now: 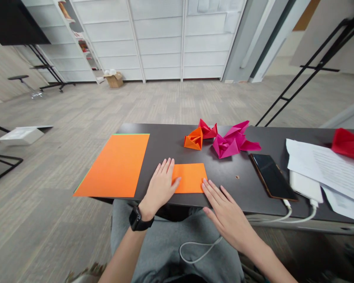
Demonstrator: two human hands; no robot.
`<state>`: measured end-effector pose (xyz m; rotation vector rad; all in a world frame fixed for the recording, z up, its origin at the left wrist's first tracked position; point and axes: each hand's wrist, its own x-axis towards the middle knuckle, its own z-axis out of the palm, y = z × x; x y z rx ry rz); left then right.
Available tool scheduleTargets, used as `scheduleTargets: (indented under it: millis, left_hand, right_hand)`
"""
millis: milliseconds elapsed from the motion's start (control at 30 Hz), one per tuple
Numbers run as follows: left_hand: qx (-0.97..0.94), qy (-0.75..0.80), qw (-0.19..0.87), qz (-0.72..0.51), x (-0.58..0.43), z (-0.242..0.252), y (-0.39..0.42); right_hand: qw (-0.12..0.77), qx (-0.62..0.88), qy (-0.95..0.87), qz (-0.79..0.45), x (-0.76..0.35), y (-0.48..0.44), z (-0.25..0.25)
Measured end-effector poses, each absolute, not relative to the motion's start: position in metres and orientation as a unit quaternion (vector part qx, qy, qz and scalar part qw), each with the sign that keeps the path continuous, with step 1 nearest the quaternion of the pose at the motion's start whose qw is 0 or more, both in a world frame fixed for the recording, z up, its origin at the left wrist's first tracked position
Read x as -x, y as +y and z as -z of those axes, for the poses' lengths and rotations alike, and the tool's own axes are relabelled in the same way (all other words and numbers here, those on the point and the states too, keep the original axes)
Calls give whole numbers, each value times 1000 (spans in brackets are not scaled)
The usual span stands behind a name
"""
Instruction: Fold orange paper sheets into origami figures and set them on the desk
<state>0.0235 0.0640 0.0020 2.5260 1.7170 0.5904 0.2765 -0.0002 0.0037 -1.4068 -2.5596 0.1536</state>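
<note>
A small rectangle of orange paper lies flat near the front edge of the dark table, between my two hands. My left hand rests on its left side, fingers stretched out flat and the thumb over the paper. At the paper's right edge, my right hand touches it with straight fingertips, the palm hanging past the table edge. Both hands are open. Left of them lies a larger stack of orange sheets with a green edge showing. Beyond the small paper stand folded paper pieces: orange, red and magenta.
To the right on the table lie a phone and a white power bank, both with white cables plugged in. Printed sheets and a red folded paper piece sit farther right. A cable loop hangs over my lap.
</note>
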Motion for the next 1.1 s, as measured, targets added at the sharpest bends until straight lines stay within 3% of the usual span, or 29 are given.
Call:
scheduleTargets:
  millis: [100,300,633,967,1100]
  left_hand:
    - [-780,569,62,-253,-20,-4,64]
    - [-718,579,135,-361,-16,-9,55]
    - [-695,615,155,-339,-11,-4,45]
    - [-638,545,202,-506,-14,-12,39]
    - [-649,491,121,-568,-20,-20,26]
  right_hand:
    - [148,500,-847,-100,-275,-1,-6]
    - [316,627,-703,-112,-258,12,1]
    - [361,650,-654,-137,-237,22,5]
    - [405,621,-653,-155,-233,25,17]
    - [449,592,-650,-157,-233,25,8]
